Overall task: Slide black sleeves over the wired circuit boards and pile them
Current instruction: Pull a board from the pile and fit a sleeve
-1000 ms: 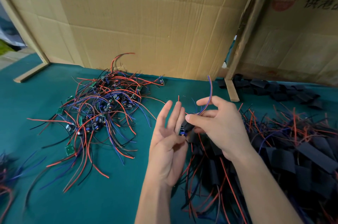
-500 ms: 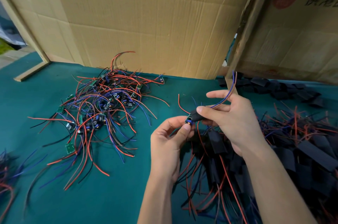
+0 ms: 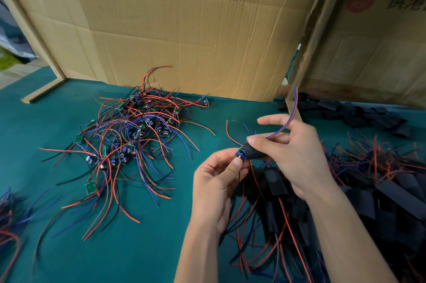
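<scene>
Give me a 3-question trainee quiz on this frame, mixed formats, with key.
1. True or false: the sleeve fully covers the board.
2. Which hand pinches the sleeve? A) left hand B) right hand
3. Fill in: the bare boards lie to the ___ of the hands.

Key
1. False: the board's end sticks out on the sleeve's left.
2. B; the left hand holds the board's exposed end.
3. Left.
</scene>
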Demonstrator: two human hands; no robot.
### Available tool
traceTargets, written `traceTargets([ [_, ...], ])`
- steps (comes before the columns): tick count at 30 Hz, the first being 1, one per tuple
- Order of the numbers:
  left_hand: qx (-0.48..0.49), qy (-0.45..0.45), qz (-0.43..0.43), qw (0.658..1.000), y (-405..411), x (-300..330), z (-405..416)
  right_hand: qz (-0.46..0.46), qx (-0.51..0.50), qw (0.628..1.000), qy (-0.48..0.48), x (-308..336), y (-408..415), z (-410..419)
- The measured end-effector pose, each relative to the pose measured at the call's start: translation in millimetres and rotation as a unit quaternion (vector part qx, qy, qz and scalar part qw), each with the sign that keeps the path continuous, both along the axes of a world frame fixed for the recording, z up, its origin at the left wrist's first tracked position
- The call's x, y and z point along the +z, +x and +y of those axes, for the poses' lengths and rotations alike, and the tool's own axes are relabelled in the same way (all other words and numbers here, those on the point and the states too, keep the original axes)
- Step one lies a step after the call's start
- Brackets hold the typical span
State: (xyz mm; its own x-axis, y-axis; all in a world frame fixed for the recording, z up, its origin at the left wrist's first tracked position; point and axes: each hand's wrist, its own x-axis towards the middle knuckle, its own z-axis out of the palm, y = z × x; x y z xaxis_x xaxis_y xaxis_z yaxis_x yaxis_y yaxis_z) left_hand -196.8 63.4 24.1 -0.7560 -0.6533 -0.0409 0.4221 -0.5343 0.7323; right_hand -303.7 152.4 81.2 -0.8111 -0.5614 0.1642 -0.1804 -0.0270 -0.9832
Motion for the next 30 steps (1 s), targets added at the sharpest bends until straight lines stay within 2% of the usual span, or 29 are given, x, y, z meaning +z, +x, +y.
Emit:
traceTargets([
  [6,-0.049,0.036,-0.002,0.998,0.5,0.9,-0.9,-0.025,0.043,0.999,-0.015,2.2,-1.6,4.3],
  [9,-0.049,0.050,-0.002,0.998,-0.1,0.5,-1.5,-0.031,0.105,0.994,-0.007,5.7,-3.4,11.5],
  [13,-0.049,0.053,-0.003,0.997,0.8,0.7,-2.4,0.009,0.154,0.988,0.018,5.1,-8.4,17.8],
  [17,-0.086,0.065,-0.005,0.994,2.2,2.0,-2.6,0.046,0.151,0.987,0.017,5.0,-10.8,19.5],
  [22,-0.102,0.084,-0.027,0.991,3.7,1.6,-2.2,0.047,0.184,0.982,0.004,4.3,-9.7,19.5],
  [26,-0.085,0.035,-0.044,0.995,3.5,-0.8,-1.9,0.002,0.210,0.978,-0.001,1.9,-4.3,15.0],
  [30,-0.055,-0.013,-0.014,0.998,-0.2,1.1,3.8,-0.048,0.209,0.977,0.020,-1.7,1.4,10.3],
])
